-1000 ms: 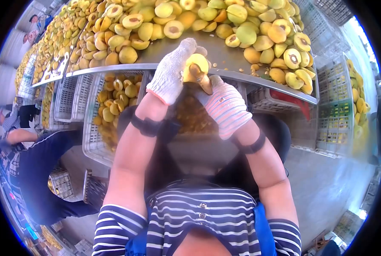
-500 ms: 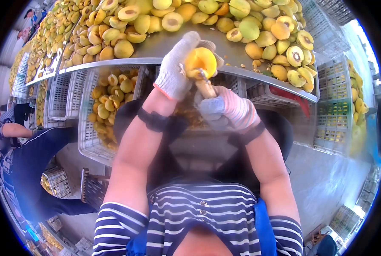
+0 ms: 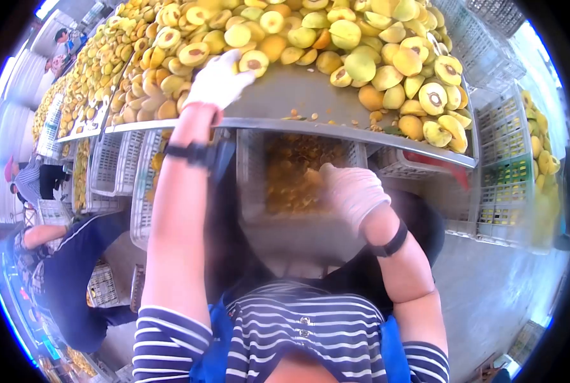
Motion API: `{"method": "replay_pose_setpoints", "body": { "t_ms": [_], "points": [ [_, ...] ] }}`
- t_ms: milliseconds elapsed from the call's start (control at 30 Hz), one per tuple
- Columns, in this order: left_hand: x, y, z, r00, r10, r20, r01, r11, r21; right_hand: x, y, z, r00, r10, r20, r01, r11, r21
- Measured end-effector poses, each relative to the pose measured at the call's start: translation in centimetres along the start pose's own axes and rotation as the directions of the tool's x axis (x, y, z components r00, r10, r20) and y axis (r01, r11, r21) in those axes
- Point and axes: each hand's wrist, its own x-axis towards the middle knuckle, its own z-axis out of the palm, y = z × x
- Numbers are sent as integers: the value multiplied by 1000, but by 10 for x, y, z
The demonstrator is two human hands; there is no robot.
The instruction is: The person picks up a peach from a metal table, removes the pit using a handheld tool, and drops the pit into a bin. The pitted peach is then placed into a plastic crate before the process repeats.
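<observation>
Reached over the table (image 3: 298,96) with the left hand (image 3: 220,82), with open fingers beside a halved fruit (image 3: 254,63) at the heap's (image 3: 345,33) edge. Held the right hand (image 3: 356,193) over the crate (image 3: 252,172) with curled fingers; could not tell whether around anything.

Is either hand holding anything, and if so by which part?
Cannot be told: the left hand is at the fruit halves, with no clear grip; the right hand is curled, its fingertips too blurred.

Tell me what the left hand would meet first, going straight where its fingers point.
Likely the cut fruit with the brown centre, just beyond the fingertips of the left hand; blur and unclear depth leave open whether they already touch.
</observation>
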Motion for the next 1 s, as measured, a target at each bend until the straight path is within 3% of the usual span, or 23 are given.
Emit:
{"method": "replay_pose_setpoints", "body": {
  "t_ms": [33, 133, 200, 267, 333, 400, 433, 467, 533, 567, 633, 667, 700, 733, 800, 833, 867, 900, 933, 967, 1000],
  "points": [
    [33, -7, 27, 997, 61, -39, -55, 990, 128, -1, 2, -1, 999, 38, -5, -38, 999, 37],
    [70, 23, 58, 984, -97, 147, 9, 860, 511, 2, 12, 5, 994, 102, -50, -98, 993, 69],
    [76, 22, 65, 990, -52, 130, -28, 837, 546, -2, 12, 5, 994, 24, -103, -11, 992, 126],
    [79, 8, 60, 944, 25, 329, -134, 941, 312, -1, 6, 1, 993, 18, -120, 2, 987, 162],
    [59, 8, 49, 914, 57, 402, -166, 956, 243, -1, -2, -1, 970, 100, -222, -21, 943, 332],
    [27, 0, 39, 891, 232, 391, -233, 971, -44, 7, -4, 6, 919, 143, -369, 117, 793, 598],
    [10, 0, 33, 881, 333, 335, -315, 943, -108, 8, -7, 6, 880, 221, -421, 114, 762, 637],
    [-8, 4, 29, 860, 430, 274, -397, 902, -169, 32, 3, 33, 838, 257, -482, 278, 559, 781],
    [-50, 20, 22, 772, 626, 110, -608, 778, -157, 24, -8, 8, 926, 228, -300, 283, 105, 953],
    [-67, 25, 20, 762, 642, 86, -603, 752, -267, 16, -7, -4, 990, 116, -76, 96, -178, 979],
    [-97, 34, 18, 755, 654, 46, -593, 711, -377, 15, -19, -3, 985, 116, -124, 146, -202, 969],
    [-107, 36, 18, 866, 500, 0, -323, 559, -763, 17, -24, -2, 978, 111, -179, 201, -236, 951],
    [-115, 37, 19, 943, 329, 47, -30, 224, -974, 22, -22, 1, 976, 111, -188, 210, -253, 944],
    [-118, 37, 28, 947, 320, 35, 4, 94, -996, 25, -27, 0, 977, 103, -187, 208, -250, 946],
    [-116, 42, 50, 993, 59, 100, 108, -152, -982, 29, -37, 2, 974, 145, -174, 189, -98, 977],
    [-107, 34, 56, 987, 67, 145, 160, -384, -909, 39, -43, 8, 943, 225, -246, 244, 37, 969],
    [-103, 30, 60, 987, 56, 147, 158, -389, -908, 41, -44, 15, 947, 219, -237, 234, 40, 972],
    [-99, 31, 59, 985, -5, 170, 154, -399, -904, 40, -44, 22, 848, 240, -473, 328, 463, 824],
    [-94, 29, 58, 979, -64, 192, 150, -407, -901, 41, -42, 25, 718, 146, -680, 322, 797, 511],
    [-89, 22, 61, 985, 23, 172, 164, -449, -878, 41, -36, 25, 827, -3, -562, 202, 935, 292],
    [-89, 20, 62, 984, 16, 178, 166, -456, -874, 42, -34, 26, 833, -4, -553, 198, 936, 290]
  ]
}}
